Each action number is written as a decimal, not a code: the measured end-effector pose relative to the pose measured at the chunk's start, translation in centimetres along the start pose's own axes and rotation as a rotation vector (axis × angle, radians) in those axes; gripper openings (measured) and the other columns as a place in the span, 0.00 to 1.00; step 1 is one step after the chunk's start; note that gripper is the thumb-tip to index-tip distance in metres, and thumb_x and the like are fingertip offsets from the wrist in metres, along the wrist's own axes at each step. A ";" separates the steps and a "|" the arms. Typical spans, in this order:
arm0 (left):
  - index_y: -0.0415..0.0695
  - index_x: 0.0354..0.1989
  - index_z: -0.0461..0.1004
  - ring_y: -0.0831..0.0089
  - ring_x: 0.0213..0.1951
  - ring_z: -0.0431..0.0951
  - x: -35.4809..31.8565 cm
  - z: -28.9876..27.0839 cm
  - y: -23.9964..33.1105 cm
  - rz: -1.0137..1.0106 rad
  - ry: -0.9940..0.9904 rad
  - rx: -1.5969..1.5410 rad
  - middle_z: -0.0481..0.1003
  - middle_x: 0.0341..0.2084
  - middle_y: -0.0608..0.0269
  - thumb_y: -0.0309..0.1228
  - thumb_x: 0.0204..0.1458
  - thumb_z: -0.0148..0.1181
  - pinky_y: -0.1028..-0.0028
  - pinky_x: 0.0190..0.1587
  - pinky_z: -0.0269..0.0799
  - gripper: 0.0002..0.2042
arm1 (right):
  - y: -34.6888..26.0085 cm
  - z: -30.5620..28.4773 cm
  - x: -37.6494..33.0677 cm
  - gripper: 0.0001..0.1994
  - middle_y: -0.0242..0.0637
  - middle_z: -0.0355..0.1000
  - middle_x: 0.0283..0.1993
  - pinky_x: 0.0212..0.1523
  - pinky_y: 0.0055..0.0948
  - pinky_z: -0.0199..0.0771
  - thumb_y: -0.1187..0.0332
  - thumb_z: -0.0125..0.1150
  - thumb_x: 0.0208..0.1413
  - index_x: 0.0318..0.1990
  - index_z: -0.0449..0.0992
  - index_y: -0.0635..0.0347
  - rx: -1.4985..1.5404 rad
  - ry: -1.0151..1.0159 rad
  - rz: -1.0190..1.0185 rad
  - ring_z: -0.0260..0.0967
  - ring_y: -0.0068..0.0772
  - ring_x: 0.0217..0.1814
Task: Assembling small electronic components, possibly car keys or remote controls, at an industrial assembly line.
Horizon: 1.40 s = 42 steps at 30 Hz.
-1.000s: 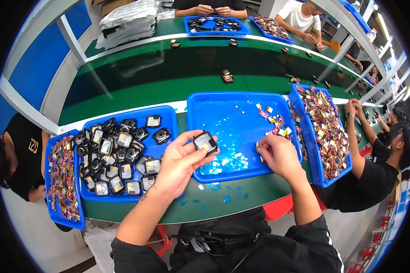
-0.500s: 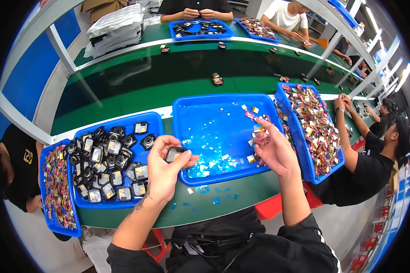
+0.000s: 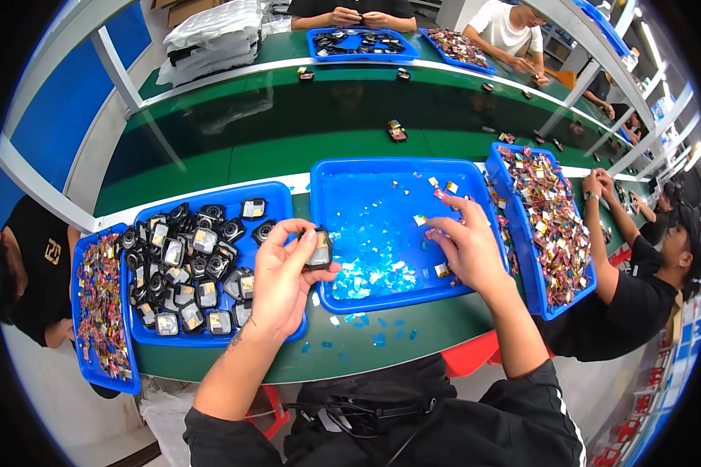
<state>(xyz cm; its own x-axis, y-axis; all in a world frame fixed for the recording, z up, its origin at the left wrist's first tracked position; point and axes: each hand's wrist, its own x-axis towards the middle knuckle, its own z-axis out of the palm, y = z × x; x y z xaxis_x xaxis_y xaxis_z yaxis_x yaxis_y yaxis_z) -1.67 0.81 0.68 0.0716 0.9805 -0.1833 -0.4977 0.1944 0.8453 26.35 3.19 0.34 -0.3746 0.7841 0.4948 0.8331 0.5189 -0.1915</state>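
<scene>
My left hand [image 3: 279,276] grips a black watch case [image 3: 320,251] between thumb and fingers, its greyish flat side facing up, over the left rim of the middle blue tray [image 3: 397,165]. Above that tray's right side is my right hand [image 3: 475,253], palm down with fingers bent and apart. Its fingertips are close to a small white-and-yellow part [image 3: 420,220]; whether they touch it I cannot tell. Tiny shiny blue film pieces [image 3: 374,276] lie scattered in the tray, and a few more small parts show around my right fingers.
A blue tray heaped with black watch cases [image 3: 206,268] stands left of the middle one. Narrower trays of small coloured parts [image 3: 103,307] [image 3: 549,233] flank both sides. Beyond runs a green conveyor belt [image 3: 304,144] carrying a few assemblies, under white frame posts. Co-workers sit across and at both sides.
My left hand has turned the watch case to show more of its flat side. My right hand has rotated from palm up to palm down, fingers lowered toward the small parts.
</scene>
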 end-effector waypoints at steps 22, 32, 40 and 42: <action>0.42 0.35 0.82 0.78 0.36 0.71 -1.9 1.6 -0.7 0.168 -0.276 0.728 0.70 0.38 0.62 0.25 0.43 0.71 0.81 0.32 0.69 0.09 | -9.2 -1.2 0.1 0.03 0.37 0.75 0.33 0.35 0.23 0.73 0.76 0.62 0.54 0.34 0.78 0.66 1.012 -0.142 0.414 0.72 0.25 0.34; 0.44 0.32 0.82 0.74 0.31 0.73 -1.7 1.0 -0.5 0.436 -0.372 0.718 0.71 0.36 0.59 0.27 0.45 0.70 0.76 0.29 0.69 0.06 | -7.2 -0.6 0.3 0.07 0.31 0.74 0.32 0.30 0.17 0.67 0.69 0.61 0.58 0.36 0.76 0.65 1.614 -0.472 0.655 0.67 0.16 0.29; 0.39 0.36 0.81 0.79 0.32 0.73 -1.7 1.0 -2.0 0.294 -0.239 0.595 0.71 0.35 0.61 0.27 0.48 0.68 0.79 0.31 0.72 0.08 | -7.8 1.7 1.8 0.16 0.40 0.73 0.34 0.31 0.25 0.71 0.77 0.60 0.52 0.50 0.75 0.57 0.339 -0.068 0.225 0.71 0.31 0.31; 0.37 0.37 0.81 0.78 0.34 0.74 -1.4 0.9 -2.5 0.238 -0.197 0.472 0.71 0.36 0.60 0.26 0.49 0.67 0.80 0.32 0.74 0.08 | -7.4 1.6 1.4 0.12 0.40 0.73 0.33 0.31 0.26 0.71 0.75 0.61 0.53 0.46 0.77 0.59 0.430 -0.083 0.274 0.72 0.31 0.31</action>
<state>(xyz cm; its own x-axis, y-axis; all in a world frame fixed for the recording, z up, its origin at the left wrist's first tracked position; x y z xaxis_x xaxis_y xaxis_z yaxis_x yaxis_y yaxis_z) 0.27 -0.99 -0.76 0.1872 0.9773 0.0989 -0.0826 -0.0847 0.9930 18.99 1.02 1.14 -0.2113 0.9263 0.3120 0.6693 0.3697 -0.6445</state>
